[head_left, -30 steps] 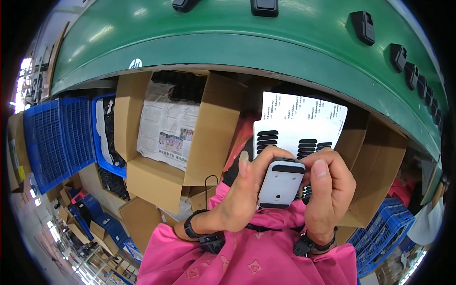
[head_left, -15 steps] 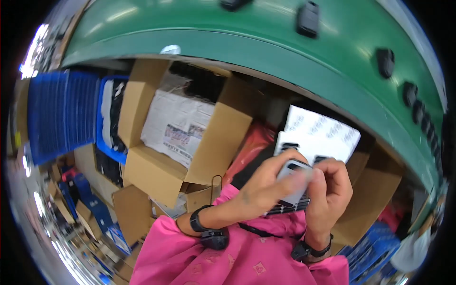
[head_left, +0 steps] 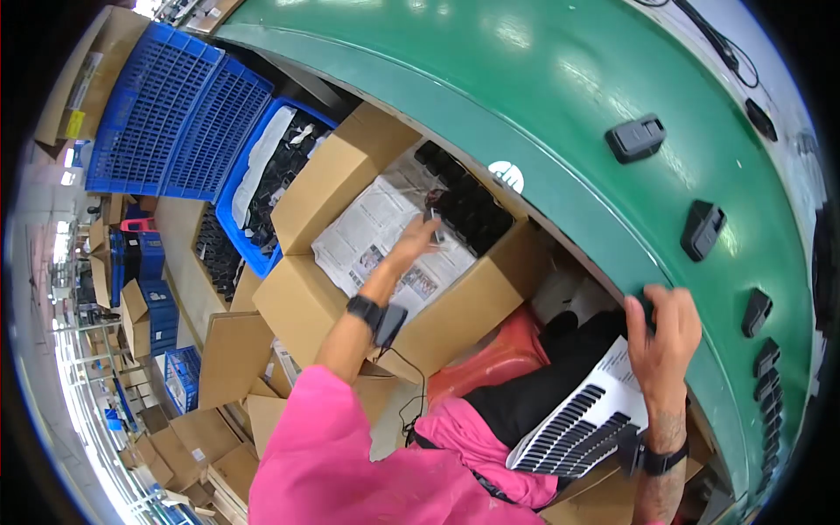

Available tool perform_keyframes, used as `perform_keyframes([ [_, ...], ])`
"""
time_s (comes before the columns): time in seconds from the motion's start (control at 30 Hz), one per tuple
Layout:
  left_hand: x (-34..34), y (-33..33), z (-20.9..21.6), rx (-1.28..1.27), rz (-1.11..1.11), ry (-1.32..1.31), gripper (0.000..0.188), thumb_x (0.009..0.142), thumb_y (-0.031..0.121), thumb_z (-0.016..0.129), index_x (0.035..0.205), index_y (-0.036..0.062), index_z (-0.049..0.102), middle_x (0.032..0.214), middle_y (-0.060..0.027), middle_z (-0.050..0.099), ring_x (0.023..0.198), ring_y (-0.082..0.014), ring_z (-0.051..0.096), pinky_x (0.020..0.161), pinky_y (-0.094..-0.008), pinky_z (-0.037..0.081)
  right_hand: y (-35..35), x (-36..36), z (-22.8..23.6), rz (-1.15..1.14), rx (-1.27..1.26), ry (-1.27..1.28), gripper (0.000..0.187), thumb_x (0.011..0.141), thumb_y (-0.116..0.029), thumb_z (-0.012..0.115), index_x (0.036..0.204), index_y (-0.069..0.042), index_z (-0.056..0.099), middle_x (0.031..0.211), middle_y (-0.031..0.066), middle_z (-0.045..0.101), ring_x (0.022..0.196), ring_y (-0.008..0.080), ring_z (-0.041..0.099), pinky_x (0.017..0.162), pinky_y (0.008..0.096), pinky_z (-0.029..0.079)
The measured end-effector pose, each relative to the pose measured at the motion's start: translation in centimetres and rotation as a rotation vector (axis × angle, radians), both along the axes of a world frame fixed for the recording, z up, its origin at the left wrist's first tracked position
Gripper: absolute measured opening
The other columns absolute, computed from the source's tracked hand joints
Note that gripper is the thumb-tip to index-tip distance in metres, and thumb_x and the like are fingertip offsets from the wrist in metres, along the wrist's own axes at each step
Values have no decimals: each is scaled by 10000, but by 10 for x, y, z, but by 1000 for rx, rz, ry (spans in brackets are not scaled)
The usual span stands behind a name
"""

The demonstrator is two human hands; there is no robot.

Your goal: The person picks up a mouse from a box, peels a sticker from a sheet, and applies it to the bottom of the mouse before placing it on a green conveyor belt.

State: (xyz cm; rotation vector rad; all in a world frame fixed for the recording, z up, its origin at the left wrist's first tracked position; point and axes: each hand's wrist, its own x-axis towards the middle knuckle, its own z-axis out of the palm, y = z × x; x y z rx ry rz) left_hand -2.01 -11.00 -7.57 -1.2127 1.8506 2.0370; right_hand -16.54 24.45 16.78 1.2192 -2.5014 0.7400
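Nearest, a white sheet with dark slots [head_left: 584, 422] lay on the lap beside the right hand [head_left: 667, 325], whose fingers curled over the near edge of the green conveyor belt [head_left: 560, 96]. Farther off, the left hand [head_left: 416, 238] reached into the open cardboard box [head_left: 367, 254], fingers pinching a small dark part [head_left: 435, 219] above the newspaper lining [head_left: 376, 236], beside rows of black parts [head_left: 468, 206]. Grey housings [head_left: 636, 137] rode the belt beyond.

A curved green conveyor belt [head_left: 560, 105] carries several dark grey plastic housings [head_left: 636, 137] spaced well apart, up and to the right of the fingers. Left of the fingers, stacked blue plastic lattice crates [head_left: 166, 109] stand beside a blue bin [head_left: 262, 175]. Flattened brown cardboard boxes [head_left: 232, 350] lie far below left.
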Motion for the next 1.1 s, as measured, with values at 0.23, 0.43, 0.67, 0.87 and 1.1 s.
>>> perform_keyframes([
  [0.23, -29, -87, -96, -1133, -105, -141, 370, 709, 215, 752, 993, 8, 638, 938, -224, 664, 866, -340, 655, 763, -423, 520, 0, -1, 1, 61, 45, -20, 169, 755, -22, 720, 824, -24, 566, 643, 77, 415, 550, 236, 401, 498, 354, 298],
  [0.43, -74, -68, -110, -1105, -341, -107, 240, 789, 95, 570, 1008, 36, 651, 985, -206, 654, 940, -400, 607, 801, -439, 504, 10, -1, 1, 23, 190, -68, 225, 772, -90, 743, 886, -22, 561, 678, 92, 461, 586, 280, 433, 538, 384, 339],
  [0.67, -40, -66, -89, -1255, -280, 49, 307, 856, 212, 583, 1106, 35, 568, 893, -209, 635, 861, -406, 604, 751, -473, 504, 7, 4, 6, 22, 138, -36, 233, 708, -83, 775, 820, -36, 576, 675, 87, 470, 590, 284, 447, 538, 386, 345],
  [0.87, -53, 89, 174, -1058, -198, 926, 371, 848, 288, 655, 1091, 24, 559, 902, -176, 599, 799, -371, 614, 681, -411, 511, 6, 3, -5, 14, -6, -13, 217, 694, -80, 776, 766, -43, 575, 647, 90, 448, 577, 268, 452, 514, 379, 341],
  [1.1, -221, 115, 240, -1628, -651, 632, 699, 795, 543, 648, 1283, 72, 479, 1109, -207, 567, 1017, -408, 562, 802, -464, 503, 47, 30, 25, -283, -452, -272, 62, 857, -16, 616, 810, 17, 591, 715, 76, 566, 613, 130, 488, 571, 261, 403],
])
